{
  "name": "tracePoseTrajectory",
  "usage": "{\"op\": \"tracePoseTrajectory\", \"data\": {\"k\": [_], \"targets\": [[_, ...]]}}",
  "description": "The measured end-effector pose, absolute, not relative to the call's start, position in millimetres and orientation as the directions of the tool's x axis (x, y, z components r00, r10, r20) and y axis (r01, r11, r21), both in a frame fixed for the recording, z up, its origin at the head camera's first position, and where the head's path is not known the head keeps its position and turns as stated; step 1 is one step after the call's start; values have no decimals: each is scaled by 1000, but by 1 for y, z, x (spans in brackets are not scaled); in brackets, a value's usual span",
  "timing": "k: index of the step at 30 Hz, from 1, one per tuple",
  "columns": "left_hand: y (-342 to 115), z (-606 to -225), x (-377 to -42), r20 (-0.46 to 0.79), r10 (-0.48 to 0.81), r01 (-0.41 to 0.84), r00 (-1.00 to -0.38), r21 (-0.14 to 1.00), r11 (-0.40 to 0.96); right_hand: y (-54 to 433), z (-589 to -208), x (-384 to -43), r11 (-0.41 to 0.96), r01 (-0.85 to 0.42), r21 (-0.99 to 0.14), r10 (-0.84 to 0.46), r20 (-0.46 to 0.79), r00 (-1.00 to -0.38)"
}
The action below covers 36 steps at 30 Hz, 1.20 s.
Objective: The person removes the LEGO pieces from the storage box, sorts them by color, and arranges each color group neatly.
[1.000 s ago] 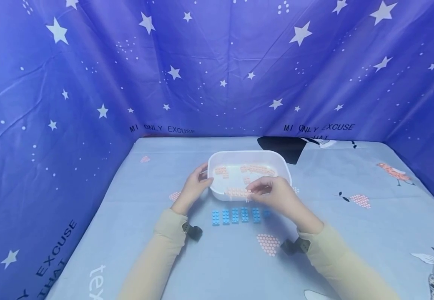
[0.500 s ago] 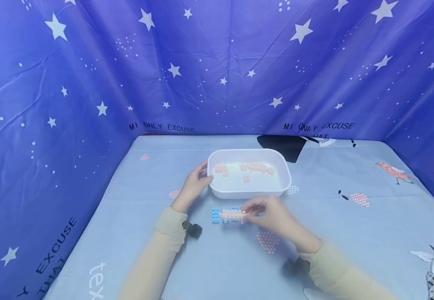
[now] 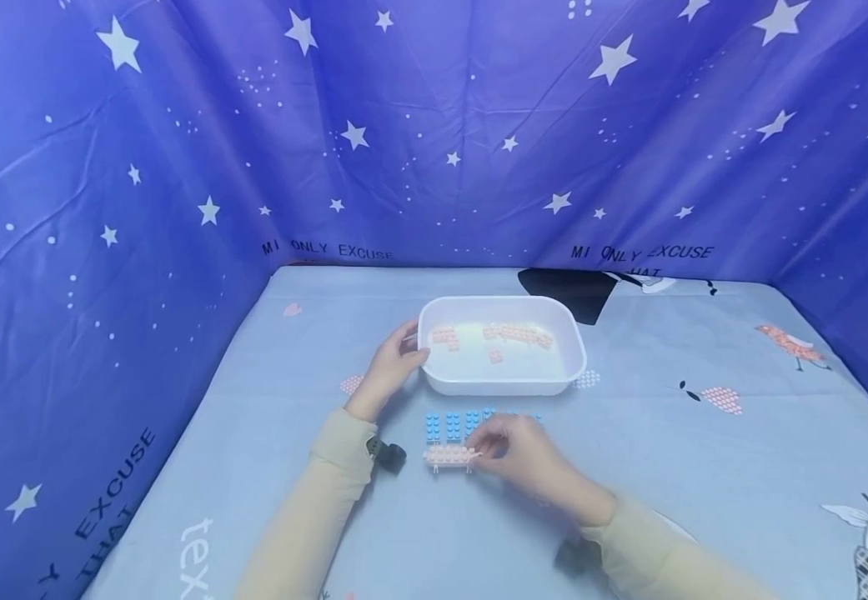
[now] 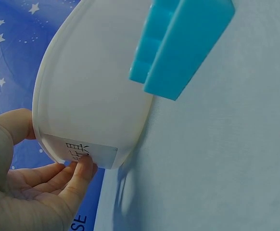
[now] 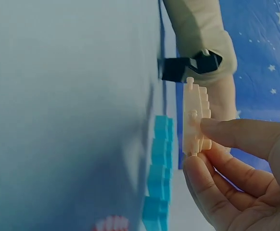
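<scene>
My right hand point(image 3: 527, 462) pinches one end of a long pale peach building brick point(image 3: 450, 456) between thumb and fingers. Studs run along this brick, and small pegs stick out of it; in the right wrist view the peach brick point(image 5: 193, 118) looks raised off the cloth. Just beyond it lies a row of blue bricks point(image 3: 454, 426), partly hidden by the right hand. My left hand point(image 3: 392, 367) grips the left end of a white plastic tub point(image 3: 504, 388). In the left wrist view, its fingers lie at a printed label point(image 4: 101, 151) on the tub wall.
Several peach bricks point(image 3: 519, 333) lie inside the tub, in a larger group at the right and a smaller one at the left. A printed grey-blue cloth point(image 3: 704, 483) covers the table. Purple star-patterned curtains point(image 3: 434, 167) stand behind and at both sides.
My right hand has carried the peach brick from the tub's front edge toward me, over the blue row, to its near side. The left hand has stayed on the tub.
</scene>
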<state>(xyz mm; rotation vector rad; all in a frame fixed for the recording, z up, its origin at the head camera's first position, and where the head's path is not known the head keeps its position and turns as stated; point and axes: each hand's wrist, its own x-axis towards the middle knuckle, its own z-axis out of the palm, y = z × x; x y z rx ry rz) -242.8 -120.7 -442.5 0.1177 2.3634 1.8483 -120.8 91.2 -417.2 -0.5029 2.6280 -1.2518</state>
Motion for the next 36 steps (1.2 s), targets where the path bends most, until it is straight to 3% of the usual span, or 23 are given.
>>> {"op": "tracePoseTrajectory", "data": {"k": [36], "targets": [[-119, -443, -242, -68, 132, -32, -989, 967, 254, 82, -435, -112, 642, -321, -696, -461, -15, -887]]}}
